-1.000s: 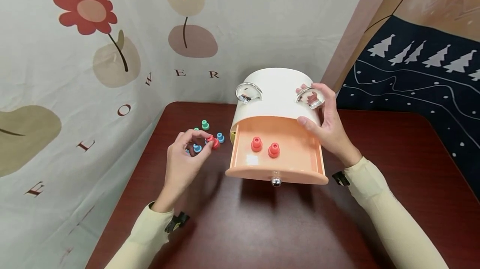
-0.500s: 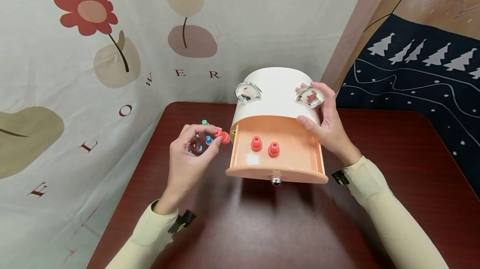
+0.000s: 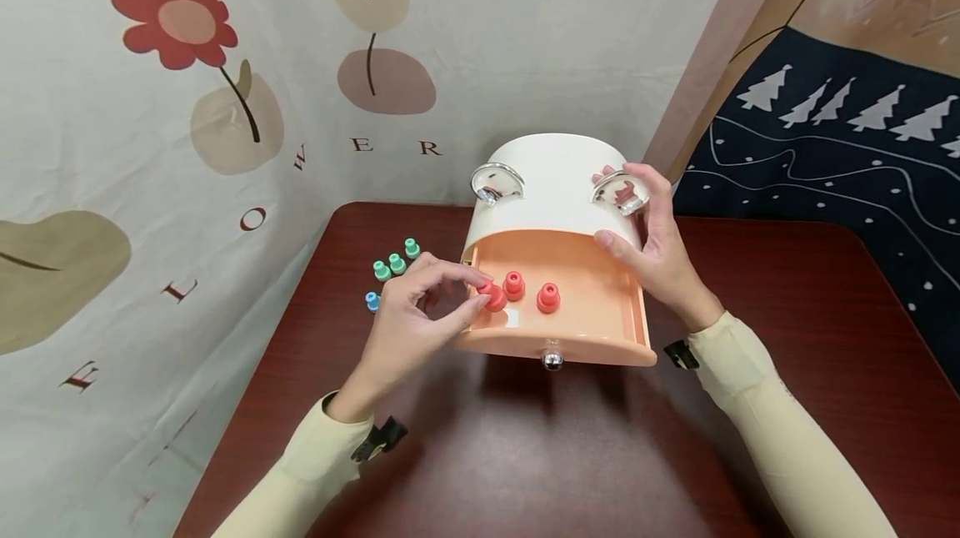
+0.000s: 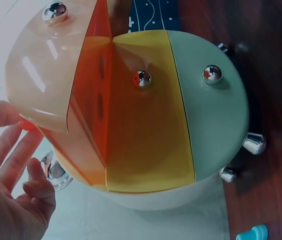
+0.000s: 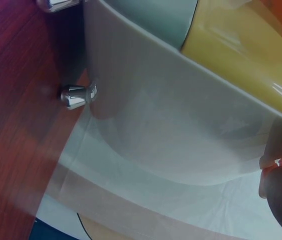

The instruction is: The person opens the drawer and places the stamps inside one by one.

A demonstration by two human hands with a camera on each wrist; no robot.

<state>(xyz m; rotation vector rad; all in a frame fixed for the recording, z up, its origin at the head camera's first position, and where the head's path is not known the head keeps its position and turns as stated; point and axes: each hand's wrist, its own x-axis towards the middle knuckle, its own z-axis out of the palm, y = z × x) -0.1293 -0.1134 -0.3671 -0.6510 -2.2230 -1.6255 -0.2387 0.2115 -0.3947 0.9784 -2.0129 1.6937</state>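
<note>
**Head view: red peg arriving over the open drawer**

Head view shows me pinching a red peg (image 3: 492, 296) in my left hand (image 3: 408, 329), just inside the left edge of the peach drawer (image 3: 600, 317), beside two red pegs (image 3: 531, 292). Its long axis is tilting, narrow end pointing toward the cabinet's back, as far as I can tell. My right hand (image 3: 651, 250) is gripping the white cabinet (image 3: 558, 188) near the table's (image 3: 787, 371) far edge. I judge the placing step underway; next I am needing to lower and release.
</note>
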